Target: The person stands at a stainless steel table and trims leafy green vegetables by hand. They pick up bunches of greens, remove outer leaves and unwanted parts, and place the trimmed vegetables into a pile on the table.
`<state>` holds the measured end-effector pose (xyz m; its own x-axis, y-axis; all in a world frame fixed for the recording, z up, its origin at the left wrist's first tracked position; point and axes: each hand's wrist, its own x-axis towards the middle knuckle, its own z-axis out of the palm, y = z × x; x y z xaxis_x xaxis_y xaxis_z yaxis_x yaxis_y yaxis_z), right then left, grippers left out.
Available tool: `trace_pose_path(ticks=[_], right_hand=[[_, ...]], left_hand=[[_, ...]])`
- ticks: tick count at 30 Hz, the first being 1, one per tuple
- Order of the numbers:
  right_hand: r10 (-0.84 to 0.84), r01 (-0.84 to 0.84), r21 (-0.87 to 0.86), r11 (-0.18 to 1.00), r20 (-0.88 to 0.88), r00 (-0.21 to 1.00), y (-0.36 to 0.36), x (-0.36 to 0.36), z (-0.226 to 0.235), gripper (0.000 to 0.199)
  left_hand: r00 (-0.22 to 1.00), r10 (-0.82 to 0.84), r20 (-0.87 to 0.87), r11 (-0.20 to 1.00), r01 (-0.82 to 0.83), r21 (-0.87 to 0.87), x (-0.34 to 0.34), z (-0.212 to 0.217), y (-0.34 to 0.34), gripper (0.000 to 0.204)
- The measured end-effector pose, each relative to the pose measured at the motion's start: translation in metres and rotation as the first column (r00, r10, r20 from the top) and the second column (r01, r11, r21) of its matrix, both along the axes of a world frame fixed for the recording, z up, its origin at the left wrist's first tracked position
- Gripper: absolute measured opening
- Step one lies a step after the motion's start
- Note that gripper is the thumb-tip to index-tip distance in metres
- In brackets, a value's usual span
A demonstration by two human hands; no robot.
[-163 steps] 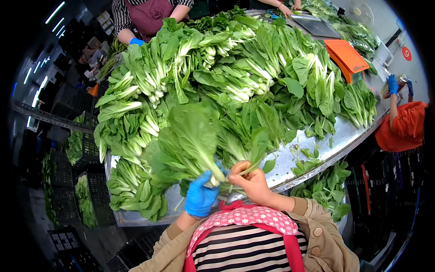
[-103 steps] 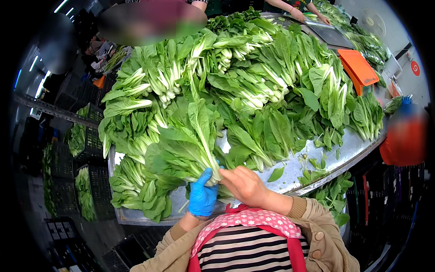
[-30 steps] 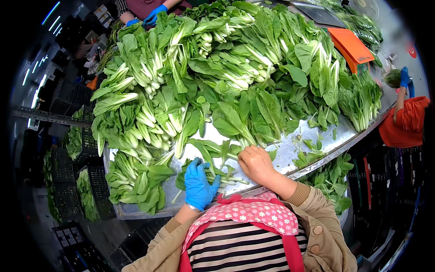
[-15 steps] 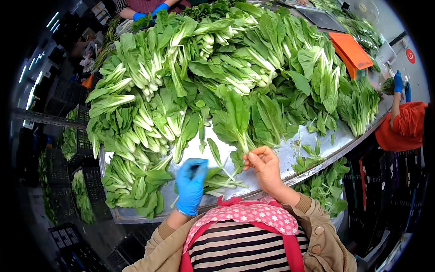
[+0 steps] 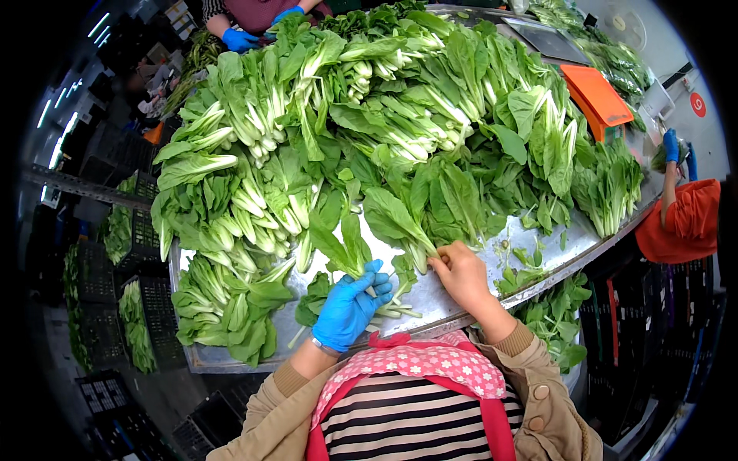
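Note:
My left hand (image 5: 347, 307), in a blue glove, is closed around the stalk end of a small head of leafy greens (image 5: 346, 244), its leaves pointing away from me. Bare, my right hand (image 5: 463, 278) pinches at the pale base of another head of greens (image 5: 400, 223) that lies on the metal table (image 5: 453, 296). Loose stalks and leaves (image 5: 403, 309) are scattered just right of the left hand. A big pile of leafy greens with white stalks (image 5: 254, 207) spreads across the table beyond both hands.
An orange scale (image 5: 596, 96) stands at the far right. Co-workers' blue-gloved hands show at the far left (image 5: 240, 40) and right (image 5: 671, 144). Black crates (image 5: 150, 307) of greens stand at left; more leaves (image 5: 555, 319) lie below the table's right edge.
My left hand has moved right and away from me and now grips a head of greens. My right hand has shifted slightly right, its fingers on the stalk base.

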<state>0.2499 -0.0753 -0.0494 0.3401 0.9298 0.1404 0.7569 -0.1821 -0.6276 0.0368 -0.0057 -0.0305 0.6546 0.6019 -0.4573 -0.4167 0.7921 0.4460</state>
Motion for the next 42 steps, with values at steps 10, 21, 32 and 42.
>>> trace_pose_path(ticks=[10,21,32,42], right_hand=[[-0.031,-0.002,-0.034,0.999,-0.94,0.341,0.0,-0.013,0.017,0.02],[0.08,-0.016,0.078,0.997,-0.958,0.275,-0.005,-0.049,0.022,0.017],[0.104,-0.087,-0.123,0.989,0.143,0.984,-0.007,-0.016,0.012,0.023],[0.058,-0.049,0.24,0.97,-0.031,0.998,-0.005,-0.024,0.004,0.012]], left_hand=[[0.997,0.0,0.081,1.0,0.001,-0.003,0.004,0.008,0.0,0.02],[0.993,-0.039,-0.116,0.999,0.043,0.025,0.021,0.013,-0.008,0.009],[0.914,0.403,0.038,0.899,-0.403,0.17,-0.02,0.01,0.019,0.026],[0.961,0.258,0.1,0.959,-0.268,0.096,-0.017,0.018,0.004,0.026]])
